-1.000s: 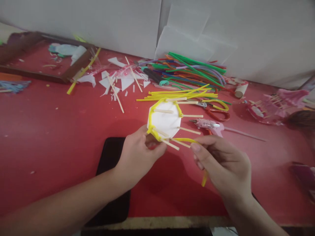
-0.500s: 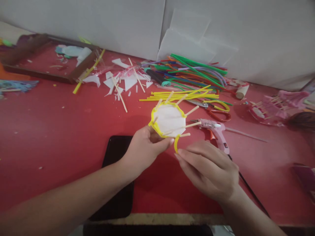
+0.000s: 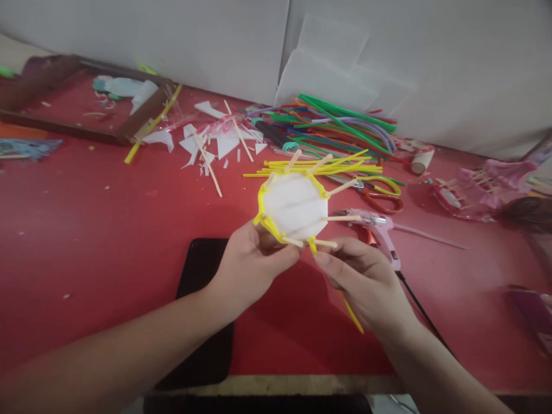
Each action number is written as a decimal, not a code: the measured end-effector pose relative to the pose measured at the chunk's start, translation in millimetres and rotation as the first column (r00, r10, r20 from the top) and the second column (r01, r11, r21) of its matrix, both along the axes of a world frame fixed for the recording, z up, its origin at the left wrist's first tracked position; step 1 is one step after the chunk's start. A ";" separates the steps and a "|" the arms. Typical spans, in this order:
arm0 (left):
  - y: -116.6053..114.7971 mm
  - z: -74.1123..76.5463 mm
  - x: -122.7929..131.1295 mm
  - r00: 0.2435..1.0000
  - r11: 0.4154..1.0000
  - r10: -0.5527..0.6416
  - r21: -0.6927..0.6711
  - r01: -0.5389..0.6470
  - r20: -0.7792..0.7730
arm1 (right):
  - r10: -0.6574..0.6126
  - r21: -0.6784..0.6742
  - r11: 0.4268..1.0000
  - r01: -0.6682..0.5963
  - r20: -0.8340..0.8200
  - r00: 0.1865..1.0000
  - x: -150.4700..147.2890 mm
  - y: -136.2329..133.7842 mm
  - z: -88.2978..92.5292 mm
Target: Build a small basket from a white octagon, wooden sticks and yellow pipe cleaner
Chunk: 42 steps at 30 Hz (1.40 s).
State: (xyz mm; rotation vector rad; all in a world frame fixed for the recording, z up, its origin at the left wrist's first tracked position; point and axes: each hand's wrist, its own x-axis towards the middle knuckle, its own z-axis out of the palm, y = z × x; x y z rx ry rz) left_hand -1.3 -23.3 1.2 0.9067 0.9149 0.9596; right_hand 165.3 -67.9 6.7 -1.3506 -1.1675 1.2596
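Observation:
A white many-sided piece (image 3: 295, 206) with wooden sticks standing out around its rim is held up above the red table. Yellow pipe cleaner (image 3: 261, 201) winds among the sticks along its left, top and lower edges. My left hand (image 3: 259, 259) is closed on the lower left edge of this piece, thumb near a stick. My right hand (image 3: 360, 282) pinches the yellow strip (image 3: 313, 247) just below the lower right edge; its loose end (image 3: 353, 313) hangs out under the palm.
Behind lie yellow pipe cleaners (image 3: 319, 167), a multicoloured pile (image 3: 340, 126), scissors (image 3: 379, 192) and white scraps (image 3: 226, 145). A pink glue gun (image 3: 386, 233) rests at the right. The black tray-like object (image 3: 204, 322) is under my left forearm. A brown frame (image 3: 116, 135) stands back left.
The white piece has tilted to face the camera more. My right hand has turned and moved up closer to its edge, and the strip's loose end now shows below the hand.

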 end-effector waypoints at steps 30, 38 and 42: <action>-6.6 -0.2 -1.0 0.997 0.996 -0.017 0.088 0.024 -0.081 | -0.147 -0.004 0.989 0.151 0.203 0.968 -3.2 0.0 0.6; 0.8 -4.7 0.9 0.986 0.992 -0.111 -0.040 0.117 0.128 | -0.246 0.389 0.921 0.029 0.520 0.818 -0.6 -2.8 3.5; 0.6 -6.5 0.1 0.983 0.991 -0.112 -0.052 0.121 0.149 | -0.192 0.306 0.951 0.036 0.498 0.845 1.2 -2.0 3.1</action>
